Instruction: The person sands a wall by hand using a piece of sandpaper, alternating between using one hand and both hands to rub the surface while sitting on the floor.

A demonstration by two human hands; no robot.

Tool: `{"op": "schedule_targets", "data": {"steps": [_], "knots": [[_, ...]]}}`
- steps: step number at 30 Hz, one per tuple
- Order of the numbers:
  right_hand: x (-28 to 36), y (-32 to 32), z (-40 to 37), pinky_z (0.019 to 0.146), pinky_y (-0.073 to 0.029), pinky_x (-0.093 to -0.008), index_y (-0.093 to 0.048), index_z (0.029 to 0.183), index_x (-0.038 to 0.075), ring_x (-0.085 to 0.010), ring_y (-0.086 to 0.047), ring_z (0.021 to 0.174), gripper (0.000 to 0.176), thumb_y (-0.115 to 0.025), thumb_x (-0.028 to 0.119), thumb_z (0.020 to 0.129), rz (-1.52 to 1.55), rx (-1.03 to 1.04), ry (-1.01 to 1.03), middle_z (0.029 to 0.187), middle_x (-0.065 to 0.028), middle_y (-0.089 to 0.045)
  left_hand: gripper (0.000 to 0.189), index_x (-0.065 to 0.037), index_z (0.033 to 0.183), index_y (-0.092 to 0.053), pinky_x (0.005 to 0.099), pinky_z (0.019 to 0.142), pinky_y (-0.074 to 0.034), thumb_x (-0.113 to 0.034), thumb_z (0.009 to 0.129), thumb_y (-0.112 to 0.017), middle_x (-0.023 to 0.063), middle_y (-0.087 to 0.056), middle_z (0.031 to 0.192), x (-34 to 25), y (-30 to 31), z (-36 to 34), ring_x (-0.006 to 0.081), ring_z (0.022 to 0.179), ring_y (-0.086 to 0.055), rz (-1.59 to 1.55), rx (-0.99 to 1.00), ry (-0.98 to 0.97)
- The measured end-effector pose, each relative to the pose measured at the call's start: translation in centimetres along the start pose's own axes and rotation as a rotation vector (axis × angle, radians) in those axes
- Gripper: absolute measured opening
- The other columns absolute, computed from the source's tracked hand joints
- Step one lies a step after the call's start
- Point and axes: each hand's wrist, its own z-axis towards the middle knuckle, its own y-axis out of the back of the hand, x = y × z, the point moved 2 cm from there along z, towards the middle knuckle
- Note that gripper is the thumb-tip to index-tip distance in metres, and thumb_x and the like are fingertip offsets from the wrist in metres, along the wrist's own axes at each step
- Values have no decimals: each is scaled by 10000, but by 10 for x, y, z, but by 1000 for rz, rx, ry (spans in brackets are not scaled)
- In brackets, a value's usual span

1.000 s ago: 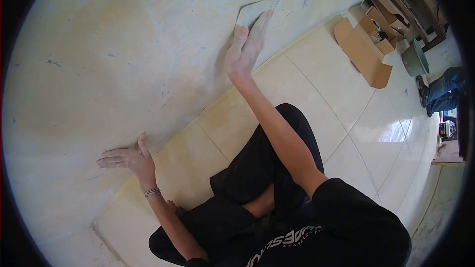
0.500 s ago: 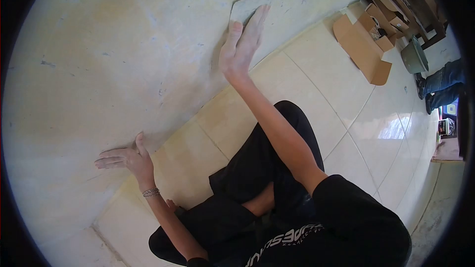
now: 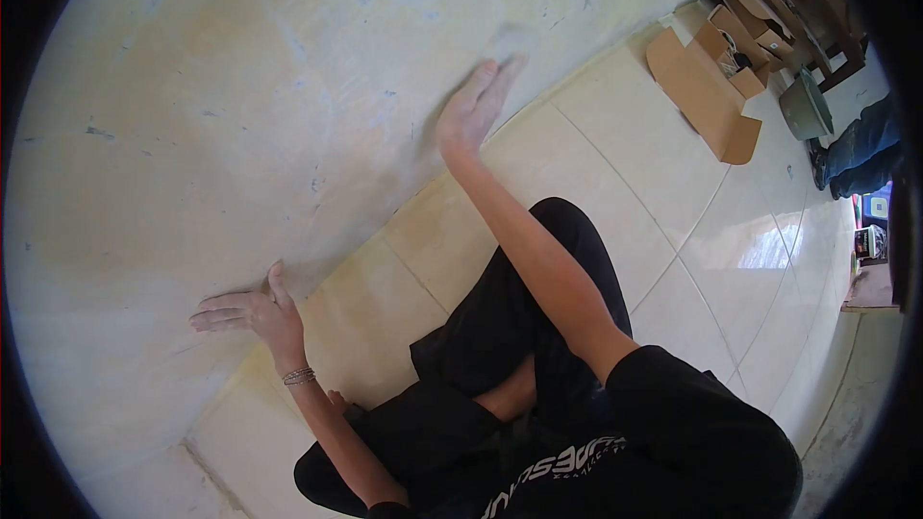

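Along the wall (image 3: 240, 144), the right hand (image 3: 469, 115) seems to hold a blurred sheet (image 3: 515, 38) beneath straight fingers (image 3: 507, 80), apparently rubbing, needing even pressure, the left hand (image 3: 267, 315) resting nearer, thumb wide.

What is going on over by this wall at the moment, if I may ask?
A person in black sits cross-legged on the tiled floor beside a blotchy wall. Their right hand is at the wall, with what looks like a pale sheet, blurred, by its fingertips. The left hand, fingers extended, is lower along the wall, with nothing visible in its grip. An open cardboard box and another person's legs are farther off.
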Motion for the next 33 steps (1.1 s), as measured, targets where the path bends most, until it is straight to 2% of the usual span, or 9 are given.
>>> {"op": "schedule_targets", "data": {"steps": [4,7,10,16,22,25,27,30,33], "knots": [[-28,0,2,1178,-124,-414,-172,1440,-149,-425,-164,1432,668,-320,348,1020,61,-72,-453,1526,-319,-161,1224,193,1358,223,649,1077,89,-642,873,-528,469,299,1368,0,0,-1,568,1324,275,10,17,16],[19,10,4,1179,-137,-390,-143,1448,-142,-368,-168,1445,725,-268,434,1026,-45,121,308,1530,-303,-168,1221,194,1360,218,643,1080,89,-638,873,-532,468,293,1373,-8,6,-5,567,1327,270,-50,33,46],[30,8,1,1180,-139,-385,-145,1450,-138,-360,-162,1448,706,-273,415,1029,-52,144,528,1532,-300,-167,1219,195,1361,212,638,1084,88,-634,873,-536,467,287,1377,-12,7,-5,566,1330,265,-74,44,49],[-25,-1,5,1175,-137,-420,-193,1428,-163,-437,-171,1425,657,-350,322,1012,117,-112,-339,1520,-326,-174,1215,198,1364,202,627,1091,87,-626,874,-544,465,275,1386,-13,7,-5,564,1336,255,-85,44,55],[62,10,-7,1176,-132,-423,-183,1425,-171,-441,-186,1420,651,-385,281,1003,-144,258,829,1520,-324,-179,1210,200,1367,192,616,1098,86,-618,875,-552,463,262,1395,-13,6,-3,561,1342,245,-72,34,68],[15,0,-3,1174,-141,-416,-189,1430,-162,-426,-196,1423,682,-393,324,996,-114,62,557,1522,-319,-181,1208,202,1368,187,610,1101,85,-614,875,-555,462,256,1399,-11,8,2,560,1345,240,-60,15,73],[-6,-4,8,1168,-158,-405,-199,1435,-148,-401,-201,1429,716,-417,362,982,6,-77,-38,1520,-318,-189,1204,201,1370,186,610,1102,86,-610,877,-556,462,253,1401,-11,9,2,560,1346,238,-58,4,72],[-38,-2,19,1165,-168,-394,-216,1436,-139,-386,-214,1430,744,-437,396,969,308,-159,-435,1516,-314,-210,1198,197,1371,190,614,1099,88,-606,881,-553,462,253,1400,-10,8,0,561,1345,241,-63,3,69],[-1,2,0,1161,-176,-400,-227,1433,-138,-387,-228,1424,747,-431,410,969,128,66,281,1513,-310,-224,1202,195,1369,197,620,1094,89,-609,880,-552,461,264,1396,-11,9,-3,563,1340,248,-78,26,71]]}}
